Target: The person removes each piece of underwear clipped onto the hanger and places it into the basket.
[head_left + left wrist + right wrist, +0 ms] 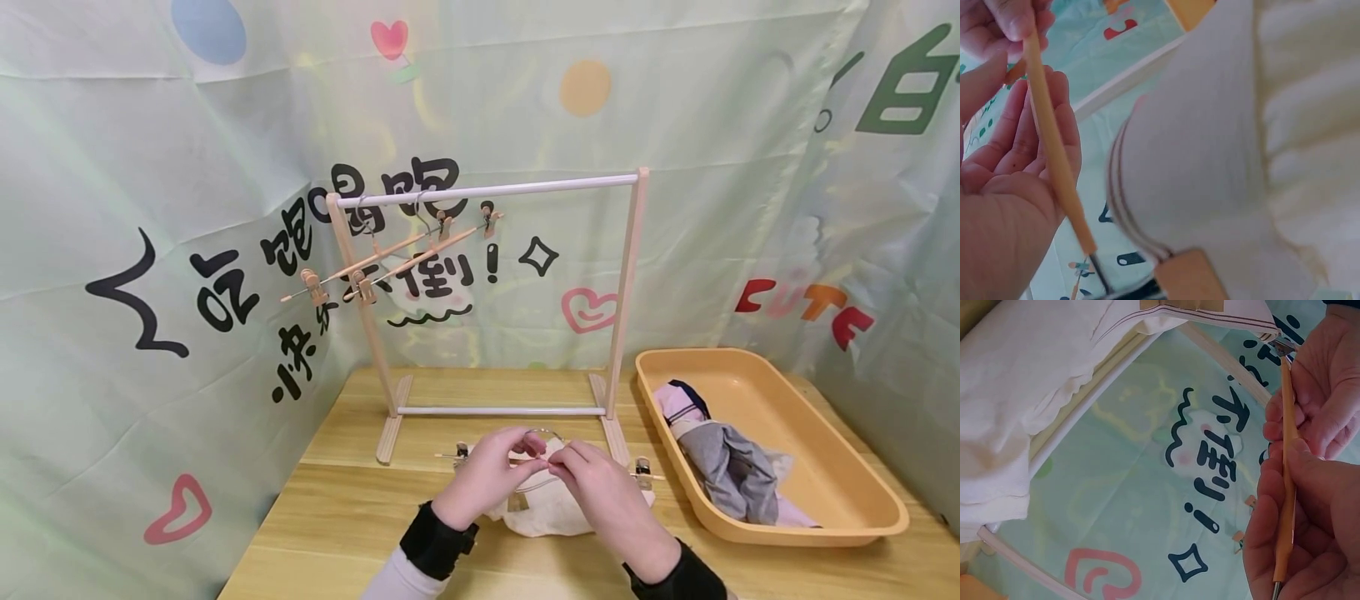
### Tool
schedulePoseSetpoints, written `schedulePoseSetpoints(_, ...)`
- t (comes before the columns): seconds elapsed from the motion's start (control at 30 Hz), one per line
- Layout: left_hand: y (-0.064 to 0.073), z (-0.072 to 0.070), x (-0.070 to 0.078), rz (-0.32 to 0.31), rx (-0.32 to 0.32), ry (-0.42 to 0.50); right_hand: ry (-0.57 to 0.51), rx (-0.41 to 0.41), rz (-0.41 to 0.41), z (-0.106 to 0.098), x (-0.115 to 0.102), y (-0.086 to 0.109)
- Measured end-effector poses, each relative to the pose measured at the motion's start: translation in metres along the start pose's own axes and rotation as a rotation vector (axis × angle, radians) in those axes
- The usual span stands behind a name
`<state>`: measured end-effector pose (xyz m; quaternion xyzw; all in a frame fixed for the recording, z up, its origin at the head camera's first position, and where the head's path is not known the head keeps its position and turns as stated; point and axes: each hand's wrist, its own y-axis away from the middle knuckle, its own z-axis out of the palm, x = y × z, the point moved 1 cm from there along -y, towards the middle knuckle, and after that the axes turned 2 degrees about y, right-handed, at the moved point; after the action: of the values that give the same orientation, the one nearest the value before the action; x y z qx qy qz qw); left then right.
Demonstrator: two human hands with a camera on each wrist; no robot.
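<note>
My left hand (491,477) and right hand (606,492) meet at the middle of a wooden clip hanger (1055,147), low over the table. In the right wrist view the right thumb presses the bar against the curled fingers. The left fingers and thumb hold the bar close beside it. The metal hook (546,432) shows just beyond the hands. A white garment (551,512) with a striped edge hangs from the hanger, and a wooden clip (1191,276) sits at that edge. Another clip (642,472) is at the hanger's right end. The hands cover part of the garment.
Behind the hands stands a rack with a white top rail (495,190). Two clip hangers (427,257) hang at its left end. To the right, an orange tray (817,433) holds grey cloth (731,471) and pink cloth. Printed curtains (480,100) surround the wooden table (322,508).
</note>
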<state>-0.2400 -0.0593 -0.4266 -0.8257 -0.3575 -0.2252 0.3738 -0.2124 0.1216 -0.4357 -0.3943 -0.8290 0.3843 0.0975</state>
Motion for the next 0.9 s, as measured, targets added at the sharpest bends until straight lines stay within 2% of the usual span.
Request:
schedulePoseSetpoints(0.2,0.0,-0.01,-0.002,-0.007,0.026,0.043,-0.011,-0.002,0.01,-0.002,-0.001,0.0)
schedulePoseSetpoints(0.47,0.002,-0.028,0.0,-0.003,0.076,0.032,-0.015,0.002,0.015,-0.005,-0.001,-0.001)
schedulePoseSetpoints(0.7,0.004,-0.045,0.007,0.042,0.173,0.031,-0.006,0.001,0.028,-0.008,0.0,-0.002)
schedulePoseSetpoints(0.9,0.004,-0.053,0.006,0.022,0.251,0.034,0.002,-0.004,0.041,-0.01,0.001,-0.002)
